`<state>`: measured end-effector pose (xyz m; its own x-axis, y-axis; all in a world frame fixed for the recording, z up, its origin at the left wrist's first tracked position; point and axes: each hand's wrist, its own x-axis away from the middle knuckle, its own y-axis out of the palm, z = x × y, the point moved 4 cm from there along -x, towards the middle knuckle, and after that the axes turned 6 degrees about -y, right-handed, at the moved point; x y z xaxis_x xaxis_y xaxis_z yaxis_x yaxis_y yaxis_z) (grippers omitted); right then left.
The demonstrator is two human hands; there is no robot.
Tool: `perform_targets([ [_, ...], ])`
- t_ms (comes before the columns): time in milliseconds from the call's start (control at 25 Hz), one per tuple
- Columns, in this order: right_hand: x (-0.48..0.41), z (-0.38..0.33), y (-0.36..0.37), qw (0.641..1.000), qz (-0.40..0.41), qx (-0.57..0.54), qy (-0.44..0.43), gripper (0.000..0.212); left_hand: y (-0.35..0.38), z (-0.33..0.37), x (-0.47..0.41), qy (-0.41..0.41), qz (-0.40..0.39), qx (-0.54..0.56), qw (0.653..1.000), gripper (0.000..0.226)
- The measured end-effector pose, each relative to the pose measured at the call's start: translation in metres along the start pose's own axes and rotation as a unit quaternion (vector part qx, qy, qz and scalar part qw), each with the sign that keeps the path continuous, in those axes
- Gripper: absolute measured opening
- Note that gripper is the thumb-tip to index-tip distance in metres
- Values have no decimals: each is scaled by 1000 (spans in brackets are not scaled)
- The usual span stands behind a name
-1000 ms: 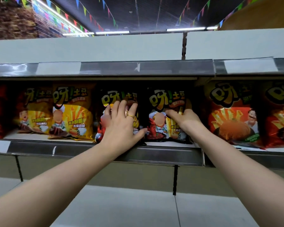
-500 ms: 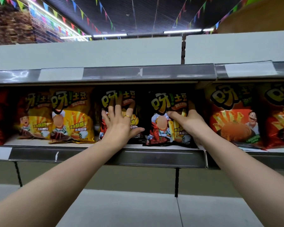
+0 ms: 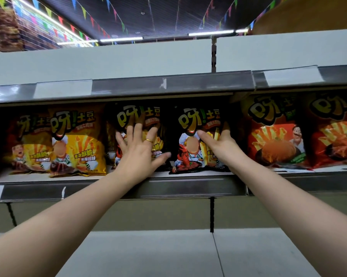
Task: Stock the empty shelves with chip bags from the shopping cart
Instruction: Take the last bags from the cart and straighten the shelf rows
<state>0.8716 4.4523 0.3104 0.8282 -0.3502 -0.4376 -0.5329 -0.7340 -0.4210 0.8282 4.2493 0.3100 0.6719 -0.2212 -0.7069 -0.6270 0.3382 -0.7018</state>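
Note:
Two black chip bags stand upright side by side on the middle shelf [image 3: 188, 186]. My left hand [image 3: 137, 150], wearing a gold ring, lies flat with fingers spread against the front of the left black bag [image 3: 128, 118]. My right hand [image 3: 220, 144] holds the right black bag [image 3: 190, 120] at its right edge. Its thumb is on the front and its fingers reach round behind. No shopping cart is in view.
Yellow chip bags [image 3: 78, 140] stand left of the black ones, orange-red bags [image 3: 274, 140] to the right. The upper shelf [image 3: 168, 85] overhangs the bag tops closely. A bare grey shelf [image 3: 148, 252] lies below my arms.
My left hand has slid a little higher on the left black bag with its fingers spread wider. My right hand keeps its hold on the right bag. The view has tilted slightly.

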Motion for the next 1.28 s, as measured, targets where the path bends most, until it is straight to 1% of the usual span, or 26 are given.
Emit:
perform_targets([
  [80,4,-6,-1,999,13,46,-20,86,-4,1,3,-6,23,15,1000,70],
  [160,7,-12,-2,994,39,91,-43,84,-7,4,3,-7,25,26,999,68],
  [240,9,-18,0,988,60,127,-60,87,-10,6,1,-20,22,25,999,68],
  [320,12,-21,6,981,58,172,-71,93,-12,4,-2,-42,28,25,998,69],
  [400,15,-21,13,975,49,199,-85,91,-12,3,-5,-55,20,26,998,68],
  [480,15,-18,18,974,49,204,-90,85,-11,4,-8,-56,-3,25,998,63],
  [600,12,-16,20,975,55,199,-82,79,-11,8,-12,-47,-14,26,998,59],
  [800,15,-16,21,974,64,204,-78,82,-7,3,-7,-47,-19,34,998,63],
  [1000,19,-22,19,961,92,248,-87,87,-13,7,-5,-29,12,29,999,71],
  [1080,21,-26,17,952,110,265,-105,83,-16,11,-2,-3,31,25,999,72],
  [1200,26,-33,14,948,126,260,-135,75,-19,27,2,36,55,60,996,72],
  [1280,31,-36,10,947,126,249,-158,74,-18,43,5,60,61,85,993,71],
])
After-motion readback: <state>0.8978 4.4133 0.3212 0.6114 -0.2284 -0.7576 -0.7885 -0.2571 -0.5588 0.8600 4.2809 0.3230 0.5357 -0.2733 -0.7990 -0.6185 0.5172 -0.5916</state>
